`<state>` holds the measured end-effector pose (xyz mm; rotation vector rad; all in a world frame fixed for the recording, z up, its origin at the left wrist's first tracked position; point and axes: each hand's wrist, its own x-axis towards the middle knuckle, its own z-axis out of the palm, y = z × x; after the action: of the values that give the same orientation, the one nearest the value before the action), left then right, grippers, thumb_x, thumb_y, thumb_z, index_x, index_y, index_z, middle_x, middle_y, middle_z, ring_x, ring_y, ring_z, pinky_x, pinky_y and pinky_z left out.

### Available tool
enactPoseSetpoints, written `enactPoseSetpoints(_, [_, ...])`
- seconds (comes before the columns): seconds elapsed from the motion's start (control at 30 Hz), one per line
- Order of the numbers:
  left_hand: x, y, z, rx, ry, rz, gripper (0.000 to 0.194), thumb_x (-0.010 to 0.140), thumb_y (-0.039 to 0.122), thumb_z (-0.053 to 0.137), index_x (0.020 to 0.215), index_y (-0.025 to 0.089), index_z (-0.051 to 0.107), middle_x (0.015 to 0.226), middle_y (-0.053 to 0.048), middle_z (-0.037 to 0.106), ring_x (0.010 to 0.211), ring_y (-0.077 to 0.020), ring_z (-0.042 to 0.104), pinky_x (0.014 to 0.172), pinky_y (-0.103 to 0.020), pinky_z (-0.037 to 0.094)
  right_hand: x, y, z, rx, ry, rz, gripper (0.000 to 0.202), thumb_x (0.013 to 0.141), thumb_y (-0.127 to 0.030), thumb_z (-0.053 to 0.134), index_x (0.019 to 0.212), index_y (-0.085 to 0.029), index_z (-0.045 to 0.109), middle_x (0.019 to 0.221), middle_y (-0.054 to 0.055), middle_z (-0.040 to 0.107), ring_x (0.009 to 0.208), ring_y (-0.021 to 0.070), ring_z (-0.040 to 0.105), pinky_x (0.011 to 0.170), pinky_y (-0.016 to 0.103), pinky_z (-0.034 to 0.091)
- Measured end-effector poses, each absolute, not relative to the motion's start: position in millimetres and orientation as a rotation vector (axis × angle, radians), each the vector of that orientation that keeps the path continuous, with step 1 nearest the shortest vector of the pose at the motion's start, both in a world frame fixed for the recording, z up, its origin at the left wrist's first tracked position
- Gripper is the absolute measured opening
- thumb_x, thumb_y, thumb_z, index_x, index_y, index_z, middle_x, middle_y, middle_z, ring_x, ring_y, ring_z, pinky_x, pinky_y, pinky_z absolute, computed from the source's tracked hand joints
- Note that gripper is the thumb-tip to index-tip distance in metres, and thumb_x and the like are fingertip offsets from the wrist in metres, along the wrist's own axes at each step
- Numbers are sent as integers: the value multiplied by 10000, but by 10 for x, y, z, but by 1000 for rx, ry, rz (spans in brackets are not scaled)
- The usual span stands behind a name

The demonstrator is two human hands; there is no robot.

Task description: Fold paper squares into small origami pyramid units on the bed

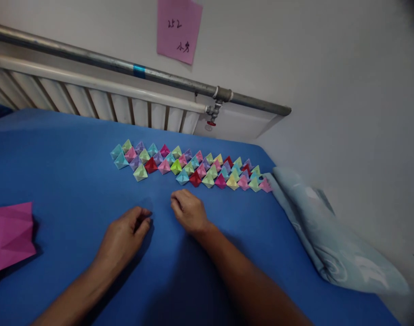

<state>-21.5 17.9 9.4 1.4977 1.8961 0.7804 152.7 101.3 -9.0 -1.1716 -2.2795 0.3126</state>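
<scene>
Rows of small folded paper boats [164, 166] in many colours lie side by side across the blue surface. My left hand [123, 231] rests low over the surface, below the left part of the rows. Its fingers are loosely curled, with a small gap between thumb and forefinger and nothing visible in it. Just under the front row, near a light blue boat [182, 177], is my right hand [190, 211]. Its fingers are folded in, and whatever they may hold is hidden. Neither hand touches the boats.
A large pink folded paper [10, 237] lies at the left edge. Rolled pale blue-green fabric [329, 235] lies along the right side by the wall. Behind the blue table [67, 149] stand a white radiator [118, 108] and a metal pipe [180, 81]. A pink note [178, 31] hangs above.
</scene>
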Motion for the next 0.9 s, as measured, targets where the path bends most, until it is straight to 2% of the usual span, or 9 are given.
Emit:
enactPoseSetpoints(0.23, [-215,171,96,1497,1903,791,344,741,447,448,897,216,650,869,-47,746,757,-223,686,698,-337,513,1692,1176,-74,-1401,-2044,296,137,882,-196,496,892,-195,632,859,34,660,692,146,580,664,251,427])
enactPoseSetpoints(0.4, [-231,163,41,1527,1894,802,329,758,438,453,909,220,649,886,-43,744,778,-226,687,709,-339,513,1690,1200,-88,-1429,-2068,278,154,878,-201,503,944,-204,642,909,42,660,728,156,594,695,261,437])
enactPoseSetpoints(0.5, [-230,161,16,1538,1893,799,315,770,430,450,899,219,644,873,-43,737,765,-223,682,706,-337,509,1689,1194,-99,-1389,-2077,294,153,869,-168,488,883,-199,638,855,39,661,764,162,608,720,256,441])
enactPoseSetpoints(0.9, [-196,161,13,1688,1869,727,250,854,290,426,968,191,625,965,-75,710,849,-221,663,779,-343,488,1650,1183,-105,-1334,-2162,288,148,814,-152,471,760,-207,598,738,5,650,654,135,576,642,229,413])
